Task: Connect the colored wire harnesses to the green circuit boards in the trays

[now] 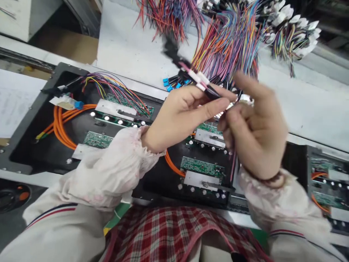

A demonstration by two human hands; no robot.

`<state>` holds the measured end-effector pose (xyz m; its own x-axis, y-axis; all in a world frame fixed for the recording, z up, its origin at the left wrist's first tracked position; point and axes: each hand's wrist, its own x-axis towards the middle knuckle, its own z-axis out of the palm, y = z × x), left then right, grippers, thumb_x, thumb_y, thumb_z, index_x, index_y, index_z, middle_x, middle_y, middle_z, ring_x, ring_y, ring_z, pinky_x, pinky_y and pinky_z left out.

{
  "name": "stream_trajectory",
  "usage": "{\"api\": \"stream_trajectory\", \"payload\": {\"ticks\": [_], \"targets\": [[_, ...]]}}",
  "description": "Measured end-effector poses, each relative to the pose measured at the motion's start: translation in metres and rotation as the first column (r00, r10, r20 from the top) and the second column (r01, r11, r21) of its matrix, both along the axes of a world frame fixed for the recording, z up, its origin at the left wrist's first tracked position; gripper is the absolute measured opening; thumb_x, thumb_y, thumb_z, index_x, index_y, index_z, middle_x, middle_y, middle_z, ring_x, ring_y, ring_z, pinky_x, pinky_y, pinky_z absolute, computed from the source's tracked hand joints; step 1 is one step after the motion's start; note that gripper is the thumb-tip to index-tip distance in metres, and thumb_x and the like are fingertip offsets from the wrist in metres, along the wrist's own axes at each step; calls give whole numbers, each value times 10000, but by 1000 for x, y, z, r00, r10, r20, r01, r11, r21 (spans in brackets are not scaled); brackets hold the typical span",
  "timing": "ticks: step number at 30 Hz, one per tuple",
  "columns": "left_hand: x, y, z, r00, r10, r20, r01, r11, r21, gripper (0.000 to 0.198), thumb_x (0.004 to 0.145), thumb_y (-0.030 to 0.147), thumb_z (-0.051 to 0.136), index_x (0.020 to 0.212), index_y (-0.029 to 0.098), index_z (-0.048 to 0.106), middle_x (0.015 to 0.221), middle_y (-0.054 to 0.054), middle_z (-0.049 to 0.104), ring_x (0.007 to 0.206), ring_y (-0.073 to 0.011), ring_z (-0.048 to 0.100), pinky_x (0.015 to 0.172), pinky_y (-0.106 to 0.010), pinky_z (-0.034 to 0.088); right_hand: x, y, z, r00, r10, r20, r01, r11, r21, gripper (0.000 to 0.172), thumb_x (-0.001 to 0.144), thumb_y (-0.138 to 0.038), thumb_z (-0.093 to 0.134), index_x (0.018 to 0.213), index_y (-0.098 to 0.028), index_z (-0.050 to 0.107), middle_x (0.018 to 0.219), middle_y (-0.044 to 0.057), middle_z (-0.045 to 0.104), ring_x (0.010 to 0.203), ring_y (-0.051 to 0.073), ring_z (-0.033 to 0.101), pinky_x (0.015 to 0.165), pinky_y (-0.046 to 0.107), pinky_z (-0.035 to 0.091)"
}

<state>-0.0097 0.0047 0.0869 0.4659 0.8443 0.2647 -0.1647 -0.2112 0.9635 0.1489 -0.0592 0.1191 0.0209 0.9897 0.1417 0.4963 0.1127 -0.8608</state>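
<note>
A wiring harness [200, 80] of dark and pink wires, with white labels and a blurred black connector end, is pinched between the thumb and fingers of my left hand [188, 112]. Close beside it, my right hand [256, 127] has its thumb and index finger pressed together on the harness's dark wires, with other fingers curled or raised and smeared by motion. Both hands are above a black tray [160, 171] holding green circuit boards [203, 165] with silver metal plates. Part of the wires is hidden behind my fingers.
Bundles of coloured wires [226, 43] lie on the white bench top [122, 40], with blue connectors [171, 83] at their near ends. Orange cables [58, 123] loop inside the tray at left. A printed sheet [16, 98] lies at far left; another board tray [329, 185] is at right.
</note>
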Motion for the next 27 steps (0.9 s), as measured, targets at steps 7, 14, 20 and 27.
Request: {"api": "stream_trajectory", "payload": {"ticks": [7,14,20,27], "targets": [[4,9,-53,996,-52,74,78,901,-427,115,885,79,658,942,150,588,741,19,703,670,-138,731,615,-222,640,14,-18,-59,918,-114,-380,-61,906,-420,199,860,-350,707,980,-223,611,760,-3,737,666,167,724,641,305,620],[5,6,-65,994,-38,103,90,815,-572,251,851,1,614,965,179,480,748,35,661,701,-129,717,659,-234,644,34,-10,-68,997,9,-72,-35,927,-373,173,886,-356,671,788,-215,652,683,-23,653,601,115,600,531,225,442],[4,3,-62,991,-16,131,94,782,-617,292,822,114,706,1006,184,489,791,18,611,692,-134,670,586,-220,614,38,-9,-64,972,82,219,-13,954,-299,163,919,-362,617,820,-237,653,762,-37,633,693,109,540,643,235,413],[1,3,-68,984,-11,176,119,781,-614,367,774,167,764,1024,173,496,790,-8,631,718,-136,645,580,-210,595,43,-8,-68,976,137,170,-68,931,-358,247,921,-450,585,798,-245,645,758,-30,639,689,125,546,598,239,414]]}}
